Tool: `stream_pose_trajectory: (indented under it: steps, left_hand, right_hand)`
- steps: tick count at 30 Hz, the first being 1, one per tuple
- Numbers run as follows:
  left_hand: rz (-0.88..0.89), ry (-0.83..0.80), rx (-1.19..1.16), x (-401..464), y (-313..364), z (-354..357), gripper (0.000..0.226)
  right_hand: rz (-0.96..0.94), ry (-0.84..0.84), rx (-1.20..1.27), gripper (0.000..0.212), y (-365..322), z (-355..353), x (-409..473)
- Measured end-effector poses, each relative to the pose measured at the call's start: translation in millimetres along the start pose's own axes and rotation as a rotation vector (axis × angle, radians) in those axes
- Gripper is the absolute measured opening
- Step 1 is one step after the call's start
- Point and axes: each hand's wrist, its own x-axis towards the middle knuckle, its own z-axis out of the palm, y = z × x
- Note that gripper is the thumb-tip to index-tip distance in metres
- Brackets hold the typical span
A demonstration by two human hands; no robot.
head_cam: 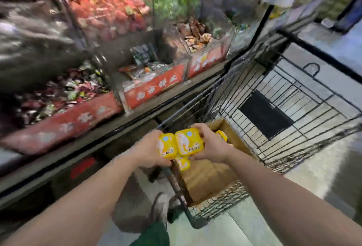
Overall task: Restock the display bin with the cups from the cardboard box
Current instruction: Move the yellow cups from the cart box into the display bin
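Both my hands hold a cluster of yellow cups (pixel 185 143) with printed lids above the open cardboard box (pixel 207 177). My left hand (pixel 150 150) grips the left cup (pixel 166 145). My right hand (pixel 212 146) clasps the bigger-looking cup from the right. A further yellow cup (pixel 183 162) shows just beneath them, and one more (pixel 221 135) peeks out behind my right hand. The box lies in a black wire shopping cart (pixel 274 112). Clear display bins (pixel 154 87) with red fronts stand on the shelf to the left; the picture is blurred there.
The bins hold wrapped sweets and snack packs: red ones (pixel 105 12), mixed ones (pixel 64 93), brown ones (pixel 195 34). The shelf edge (pixel 109 128) runs diagonally beside the cart. The cart's handle (pixel 176 183) is near my legs. A tiled floor (pixel 244 226) spreads to the right.
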Motion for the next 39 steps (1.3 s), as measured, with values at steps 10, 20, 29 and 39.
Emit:
stream_pose_trajectory:
  steps: [10, 20, 29, 39]
  left_hand:
    - [-0.293, 0.374, -0.141, -226.2, -99.6, -82.1, 0.107]
    - [-0.445, 0.731, -0.285, -455.3, -254.6, -149.7, 0.085]
    - [-0.652, 0.845, -0.306, -667.7, -444.4, -218.9, 0.080]
    - [-0.623, 0.851, -0.234, -707.0, -549.7, -310.6, 0.086]
  right_hand:
    - [-0.379, -0.183, -0.072, 0.096, -194.4, 97.9, -37.4]
    - [-0.612, -0.398, -0.143, 0.093, -410.1, 281.6, -57.1]
    - [-0.706, -0.539, -0.087, 0.085, -598.0, 516.9, -93.0]
    - [-0.696, -0.565, -0.018, 0.088, -717.0, 604.1, -48.3]
